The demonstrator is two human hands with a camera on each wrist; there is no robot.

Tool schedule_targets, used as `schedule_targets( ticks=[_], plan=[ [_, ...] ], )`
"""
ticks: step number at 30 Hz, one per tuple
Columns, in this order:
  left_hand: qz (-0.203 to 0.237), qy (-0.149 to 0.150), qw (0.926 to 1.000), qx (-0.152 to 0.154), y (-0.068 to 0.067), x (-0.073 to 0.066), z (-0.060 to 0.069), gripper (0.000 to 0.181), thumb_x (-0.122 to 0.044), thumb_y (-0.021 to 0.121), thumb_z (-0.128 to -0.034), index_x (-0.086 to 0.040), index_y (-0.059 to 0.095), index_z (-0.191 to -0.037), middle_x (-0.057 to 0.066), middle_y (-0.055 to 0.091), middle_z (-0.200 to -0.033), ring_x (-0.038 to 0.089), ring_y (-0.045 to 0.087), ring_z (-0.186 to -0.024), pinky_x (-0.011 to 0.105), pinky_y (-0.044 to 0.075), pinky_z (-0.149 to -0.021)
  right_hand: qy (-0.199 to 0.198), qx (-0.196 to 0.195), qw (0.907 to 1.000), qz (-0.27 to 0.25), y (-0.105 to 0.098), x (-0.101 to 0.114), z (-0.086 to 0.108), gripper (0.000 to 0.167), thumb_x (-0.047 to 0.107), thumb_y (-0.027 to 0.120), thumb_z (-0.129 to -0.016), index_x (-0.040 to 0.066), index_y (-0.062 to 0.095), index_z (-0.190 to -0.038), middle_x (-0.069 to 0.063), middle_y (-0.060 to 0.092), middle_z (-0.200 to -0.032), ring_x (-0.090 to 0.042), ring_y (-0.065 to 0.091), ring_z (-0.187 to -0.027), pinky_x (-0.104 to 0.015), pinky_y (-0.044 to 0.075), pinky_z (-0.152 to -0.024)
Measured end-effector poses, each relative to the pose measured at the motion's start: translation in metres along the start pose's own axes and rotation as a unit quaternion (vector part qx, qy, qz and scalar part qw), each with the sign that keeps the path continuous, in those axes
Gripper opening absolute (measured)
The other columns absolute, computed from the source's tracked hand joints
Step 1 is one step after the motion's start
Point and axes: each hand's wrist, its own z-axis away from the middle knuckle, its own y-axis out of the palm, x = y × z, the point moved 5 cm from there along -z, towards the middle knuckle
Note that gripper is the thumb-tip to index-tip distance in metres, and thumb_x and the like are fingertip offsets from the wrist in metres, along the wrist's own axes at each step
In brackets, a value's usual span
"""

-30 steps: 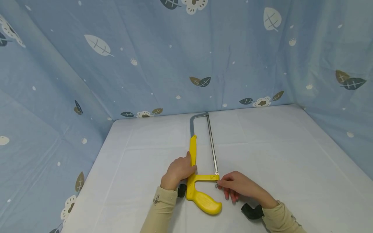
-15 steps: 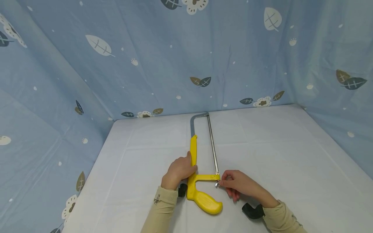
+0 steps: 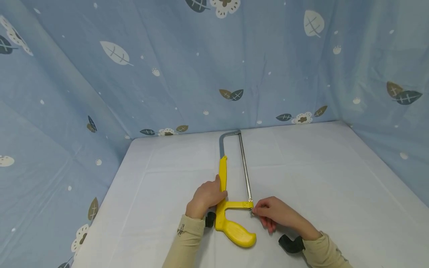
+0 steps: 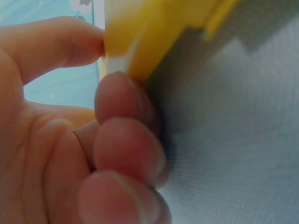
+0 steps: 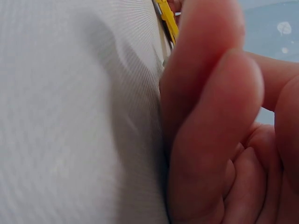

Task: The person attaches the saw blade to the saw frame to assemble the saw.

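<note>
While the left hand (image 3: 208, 194) grips the yellow spine of the hacksaw (image 3: 220, 213), the right hand (image 3: 273, 211) pinches the small metal wing nut (image 3: 251, 212) at the near end of the blade. Hands are apart from each other, one on either side of the frame. Left wrist view: thumb and curled fingers are clamped on the yellow part, close to the white surface. Right wrist view: two fingers fill the foreground just over the cloth and hide the pinch itself; a yellow strip of the saw shows beyond them.

Hacksaw lies flat on the table, about mid-scene, its grip (image 3: 240, 234) toward the near side and angled to the right. A short yellow crosspiece (image 3: 237, 204) runs right from the body to the near end of the blade (image 3: 244, 165). Blade runs to the far end, where the grey bow (image 3: 221, 146) curves right to meet it.

Both forearms are in beige sleeves (image 3: 187, 232). A black fitting (image 3: 291, 244) sits at the right wrist, another at the left, just beside the saw body. A white tablecloth (image 3: 318, 160) with fold creases covers the table. Blue fabric (image 3: 187, 82) printed with leaves and flowers hangs along the far, left and right sides.
</note>
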Motion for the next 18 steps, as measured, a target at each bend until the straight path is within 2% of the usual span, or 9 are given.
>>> schedule_targets(
  ticks=[6, 18],
  plan=[
    [0.005, -0.002, 1.0, 0.005, 0.0008, 0.0007, -0.0006, 0.071, -0.029, 0.05, -0.0836, 0.001, 0.021, -0.14, 0.005, 0.05, -0.067, 0.018, 0.045, -0.051, 0.029, 0.037, -0.048, 0.017, 0.005, 0.9998, -0.004, 0.0007, -0.0007, -0.0005, 0.033, 0.038, 0.052, -0.087, 0.008, 0.064, -0.084, -0.007, 0.059, -0.059, -0.015, 0.051, -0.038, -0.026, 0.042, -0.038],
    [0.008, 0.001, 1.0, 0.004, 0.0019, 0.0011, 0.0, 0.07, -0.029, 0.05, -0.0838, 0.001, 0.021, -0.14, 0.005, 0.049, -0.067, 0.018, 0.045, -0.051, 0.029, 0.036, -0.047, 0.013, 0.011, 0.9999, -0.002, 0.0036, 0.0012, 0.0009, 0.033, 0.039, 0.053, -0.086, 0.008, 0.064, -0.085, -0.008, 0.06, -0.059, -0.015, 0.05, -0.038, -0.025, 0.04, -0.038]
  ],
)
